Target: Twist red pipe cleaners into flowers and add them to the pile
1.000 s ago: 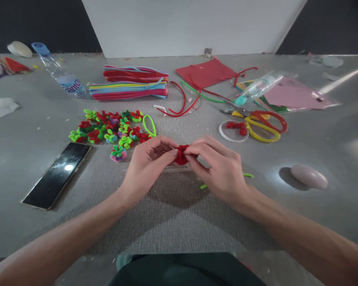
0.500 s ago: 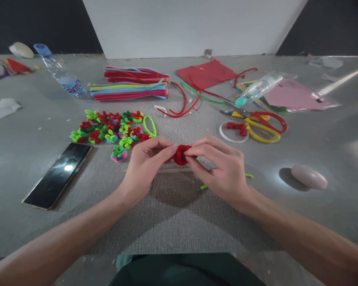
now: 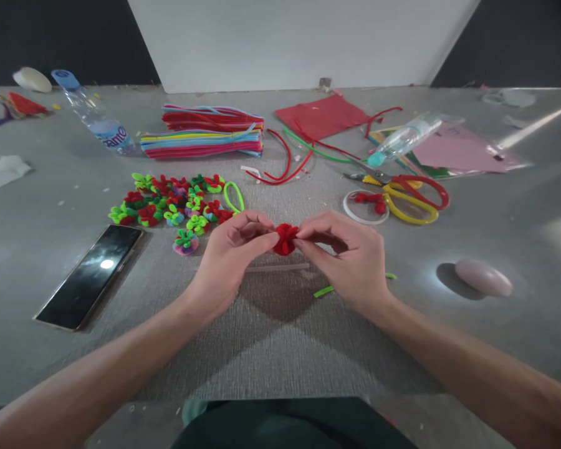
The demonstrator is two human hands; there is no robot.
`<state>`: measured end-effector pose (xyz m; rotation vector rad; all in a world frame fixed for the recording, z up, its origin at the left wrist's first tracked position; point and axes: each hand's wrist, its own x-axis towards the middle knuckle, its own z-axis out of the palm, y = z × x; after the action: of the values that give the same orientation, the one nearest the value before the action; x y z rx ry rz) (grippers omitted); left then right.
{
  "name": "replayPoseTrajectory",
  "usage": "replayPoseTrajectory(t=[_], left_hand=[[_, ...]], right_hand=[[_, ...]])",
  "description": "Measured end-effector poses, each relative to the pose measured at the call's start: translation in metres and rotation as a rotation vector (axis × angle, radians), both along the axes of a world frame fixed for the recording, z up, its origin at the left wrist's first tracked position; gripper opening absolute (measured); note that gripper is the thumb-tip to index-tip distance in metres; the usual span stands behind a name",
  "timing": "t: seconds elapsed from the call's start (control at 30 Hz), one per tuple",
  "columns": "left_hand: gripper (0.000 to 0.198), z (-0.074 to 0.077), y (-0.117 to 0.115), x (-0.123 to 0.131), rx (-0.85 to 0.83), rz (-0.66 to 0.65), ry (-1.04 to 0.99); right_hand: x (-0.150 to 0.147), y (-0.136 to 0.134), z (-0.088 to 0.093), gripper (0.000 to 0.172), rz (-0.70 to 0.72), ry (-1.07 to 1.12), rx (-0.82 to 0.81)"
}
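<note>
A small fuzzy red flower-like piece point(image 3: 285, 239) is pinched between my two hands above the middle of the grey table. My left hand point(image 3: 234, 259) grips its left side with thumb and fingers. On its right side, the thumb and forefinger of my right hand point(image 3: 348, 259) hold it. Below them lies a clear thin stick point(image 3: 278, 268), and a bright green stem point(image 3: 323, 291) pokes out beside my right hand. Several red, green and multicoloured fuzzy flowers point(image 3: 172, 215) are grouped to the left of my left hand.
A phone point(image 3: 91, 274) and a bottle point(image 3: 98, 121) stand or lie at left. Bundled fuzzy stems point(image 3: 201, 142) lie behind. At right are scissors point(image 3: 414, 202), a white ring point(image 3: 348, 215), a second bottle point(image 3: 404, 140), coloured sheets point(image 3: 462, 149) and a pinkish oval object point(image 3: 484, 277).
The red piece has turned, showing its petals more openly. My right fingers have shifted slightly to its right edge, uncovering more of the clear stick and green stem.
</note>
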<state>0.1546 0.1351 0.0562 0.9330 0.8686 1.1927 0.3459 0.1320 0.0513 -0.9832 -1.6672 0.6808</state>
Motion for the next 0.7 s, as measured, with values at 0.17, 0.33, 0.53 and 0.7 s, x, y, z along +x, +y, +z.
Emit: replayPoseTrajectory(t=[0.17,0.33,0.53,0.7], left_hand=[[0.012,-0.0027,-0.0013,-0.001,0.041,-0.003,0.049],[0.013,-0.0032,-0.003,-0.0018,0.113,-0.007,0.153],[0.018,-0.0044,-0.002,-0.003,0.105,-0.021,0.157],[0.018,-0.0044,-0.0014,-0.0026,0.109,-0.025,0.153]], right_hand=[[-0.0006,-0.0015,0.0009,0.01,0.013,-0.007,-0.006],[-0.0015,-0.0024,0.0025,0.014,0.023,-0.023,-0.004],[-0.0005,-0.0029,0.0034,0.015,0.012,-0.044,0.019],[0.0001,-0.0028,0.0032,0.015,0.005,-0.063,0.043]])
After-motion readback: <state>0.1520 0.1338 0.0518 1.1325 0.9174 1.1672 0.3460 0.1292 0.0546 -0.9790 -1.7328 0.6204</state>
